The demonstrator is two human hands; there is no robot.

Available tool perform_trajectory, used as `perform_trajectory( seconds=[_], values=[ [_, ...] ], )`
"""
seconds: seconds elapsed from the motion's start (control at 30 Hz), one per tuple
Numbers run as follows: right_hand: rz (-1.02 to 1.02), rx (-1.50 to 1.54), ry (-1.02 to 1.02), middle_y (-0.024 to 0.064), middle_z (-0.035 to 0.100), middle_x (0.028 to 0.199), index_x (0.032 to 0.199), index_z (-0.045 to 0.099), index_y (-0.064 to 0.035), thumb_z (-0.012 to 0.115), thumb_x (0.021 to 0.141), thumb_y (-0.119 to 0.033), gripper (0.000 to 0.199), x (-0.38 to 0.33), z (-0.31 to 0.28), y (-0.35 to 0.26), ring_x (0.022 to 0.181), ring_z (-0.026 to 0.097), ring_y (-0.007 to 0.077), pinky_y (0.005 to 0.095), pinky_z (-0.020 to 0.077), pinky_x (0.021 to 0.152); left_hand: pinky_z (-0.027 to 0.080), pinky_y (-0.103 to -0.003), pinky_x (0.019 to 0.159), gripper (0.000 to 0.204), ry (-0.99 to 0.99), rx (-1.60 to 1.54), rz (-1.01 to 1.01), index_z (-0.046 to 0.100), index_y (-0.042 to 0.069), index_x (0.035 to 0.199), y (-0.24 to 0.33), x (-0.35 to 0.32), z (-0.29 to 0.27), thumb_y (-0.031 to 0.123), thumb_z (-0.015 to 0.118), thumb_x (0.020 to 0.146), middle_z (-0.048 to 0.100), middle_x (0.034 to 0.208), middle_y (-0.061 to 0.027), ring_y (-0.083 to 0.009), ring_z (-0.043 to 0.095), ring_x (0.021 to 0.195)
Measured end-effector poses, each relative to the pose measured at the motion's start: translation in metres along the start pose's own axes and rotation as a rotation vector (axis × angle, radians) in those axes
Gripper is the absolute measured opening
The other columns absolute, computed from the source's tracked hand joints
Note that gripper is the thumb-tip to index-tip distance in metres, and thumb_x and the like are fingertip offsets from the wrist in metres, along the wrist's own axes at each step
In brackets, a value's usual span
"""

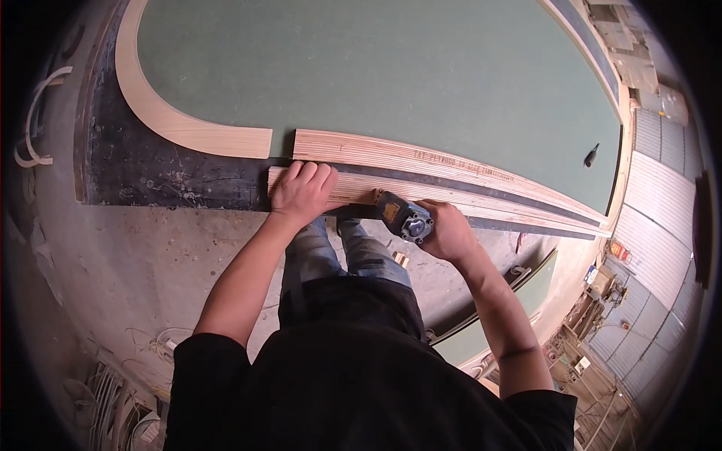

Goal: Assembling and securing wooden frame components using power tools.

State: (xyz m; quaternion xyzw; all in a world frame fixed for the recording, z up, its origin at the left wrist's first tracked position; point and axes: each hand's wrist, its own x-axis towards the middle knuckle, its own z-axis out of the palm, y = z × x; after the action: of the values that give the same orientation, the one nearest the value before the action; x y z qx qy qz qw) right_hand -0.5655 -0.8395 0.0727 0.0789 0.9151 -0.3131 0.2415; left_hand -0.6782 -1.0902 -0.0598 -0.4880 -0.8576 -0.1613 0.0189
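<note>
My left hand (303, 192) is closed over the left end of a plywood strip (451, 201) lying along the near edge of the table. Its fingers curl over the far side, next to a second, printed plywood strip (376, 148). In my right hand (447, 233) is a pneumatic nail gun (404, 218) with a round, bolted cap. The gun's nose meets or nearly meets the near side of the gripped strip, to the right of my left hand. My fingers hide the gun's handle.
A curved pale wood piece (162, 120) lies on the dark table border (165, 177) at the left. Beyond the strips spreads the green tabletop (376, 68), with a small dark tool (592, 155) at its right. Another green panel (519, 312) is low on my right.
</note>
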Motion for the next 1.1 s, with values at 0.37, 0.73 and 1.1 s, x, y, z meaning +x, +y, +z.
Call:
perform_trajectory(
  seconds=[0.37,0.73,1.1],
  values=[
    [-0.028,0.053,0.107,0.0213,0.067,0.099,0.106,0.066,0.0022,0.069,0.065,-0.008,0.043,-0.057,0.008,0.014,0.091,0.063,0.043,0.0417,0.0535,0.078,0.041,-0.035,0.084,0.061,0.006,0.076,0.012,0.058,0.01,0.102,0.003,0.0,-0.001,0.057,0.076,0.067,0.051,0.094,-0.0023,-0.0199,0.05,0.093],
    [0.368,0.465,0.378,0.0178,0.067,0.088,0.094,0.066,0.0011,0.07,0.066,-0.003,0.029,-0.223,0.039,0.091,0.08,0.066,0.037,0.0363,0.0525,0.074,0.036,-0.049,0.109,0.081,-0.078,-0.05,-0.106,0.055,0.005,0.126,0.059,0.02,-0.011,0.056,0.078,0.067,0.056,0.122,-0.0128,-0.0337,0.05,0.119],
    [0.229,0.415,0.277,0.0201,0.068,0.094,0.101,0.067,0.0018,0.073,0.068,-0.009,0.035,-0.258,-0.032,0.211,0.085,0.066,0.0392,0.0374,0.0525,0.076,0.037,-0.041,0.1,0.084,-0.04,0.05,-0.017,0.054,0.004,0.126,0.213,0.125,0.055,0.06,0.075,0.067,0.056,0.112,-0.0093,-0.0268,0.052,0.106]
  ],
)
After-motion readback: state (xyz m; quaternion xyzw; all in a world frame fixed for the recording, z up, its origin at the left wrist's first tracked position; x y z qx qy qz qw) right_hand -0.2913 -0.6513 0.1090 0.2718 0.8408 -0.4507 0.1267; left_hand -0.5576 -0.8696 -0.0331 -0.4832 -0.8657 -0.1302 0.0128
